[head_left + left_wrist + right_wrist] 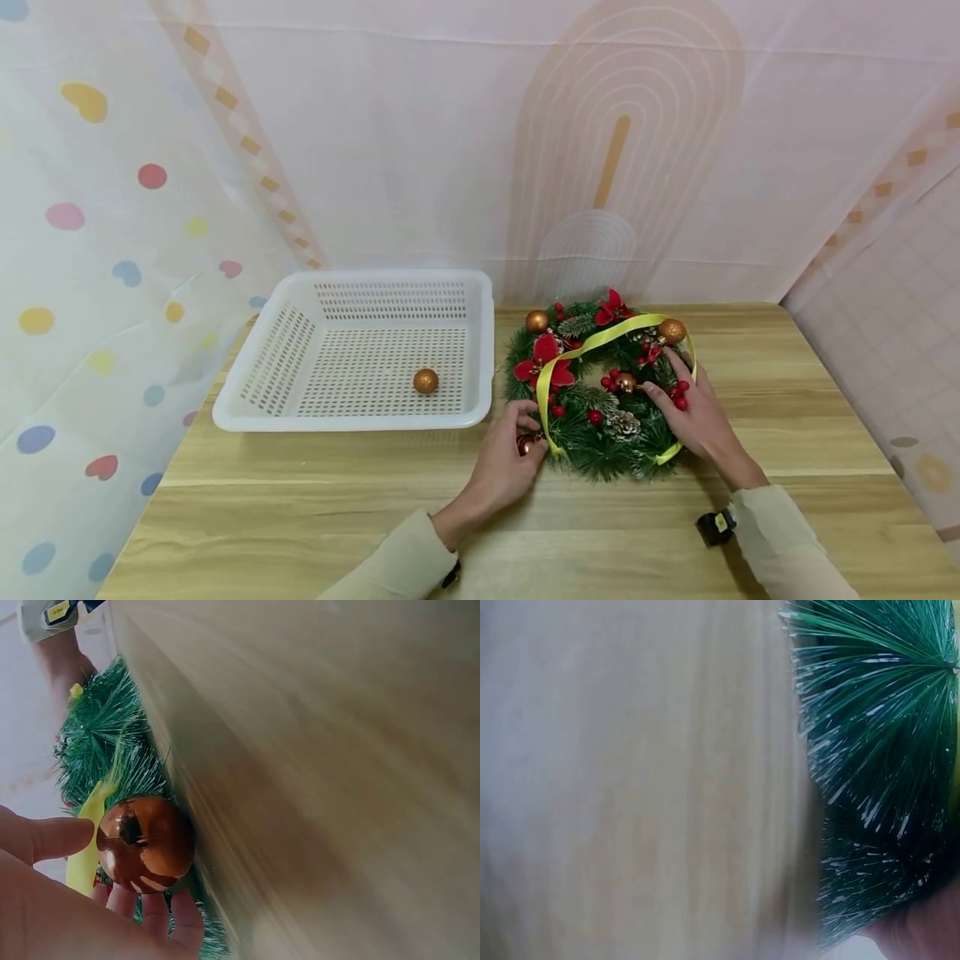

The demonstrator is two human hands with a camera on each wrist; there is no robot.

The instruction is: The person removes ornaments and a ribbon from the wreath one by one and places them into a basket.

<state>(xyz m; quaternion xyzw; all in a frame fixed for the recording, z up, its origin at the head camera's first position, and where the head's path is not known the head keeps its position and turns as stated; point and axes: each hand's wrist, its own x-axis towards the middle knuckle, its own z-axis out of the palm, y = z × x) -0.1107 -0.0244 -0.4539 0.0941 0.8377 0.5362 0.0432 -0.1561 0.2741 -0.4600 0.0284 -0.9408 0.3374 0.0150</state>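
Note:
A green Christmas wreath (585,446) lies on the table with red poinsettias (553,367), red berries, pinecones and copper baubles on it. Along its near left edge my left hand (501,462) holds a shiny copper bauble (146,844), thumb on one side and fingers curled under it. A yellow ribbon (592,340) loops over the wreath and passes by that thumb. My right hand (701,417) grips the wreath's right side, its thumb by a shiny bauble (626,382) and its fingers near a glittery bauble (671,332). Foliage hides some of its fingertips.
Left of the wreath stands a white plastic basket (352,422) with one glittery copper bauble (426,381) inside. Both are on a wooden table (300,508). Patterned cloth (405,150) hangs behind the table and at its sides.

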